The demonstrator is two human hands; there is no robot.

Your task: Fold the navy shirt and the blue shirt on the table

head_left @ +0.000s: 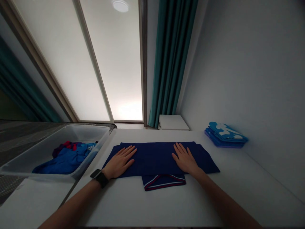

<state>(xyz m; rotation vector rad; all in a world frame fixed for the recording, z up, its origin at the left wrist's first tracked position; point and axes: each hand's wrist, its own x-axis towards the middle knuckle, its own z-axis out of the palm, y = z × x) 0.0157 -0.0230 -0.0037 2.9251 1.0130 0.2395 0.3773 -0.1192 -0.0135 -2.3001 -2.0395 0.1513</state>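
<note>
White worktop [143, 203], navy knit shirt [157, 159] folded flat, striped collar [164, 183] jutting nearest; left hand [119, 163] and right hand [186, 159] flat, fingers spread open; crumpled blue clothes [66, 160] apparently still unfolded in translucent plastic bin [88, 130] at left.

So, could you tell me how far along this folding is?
One folded blue stack looks done at the far right. Your left hand and right hand lie flat on a folded navy polo shirt. Crumpled blue and red clothes remain in the plastic bin.

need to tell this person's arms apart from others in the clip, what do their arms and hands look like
The left forearm and right forearm are bare, with no sleeves. The left hand and right hand wear no gloves. A black smartwatch sits on the left wrist.
</note>
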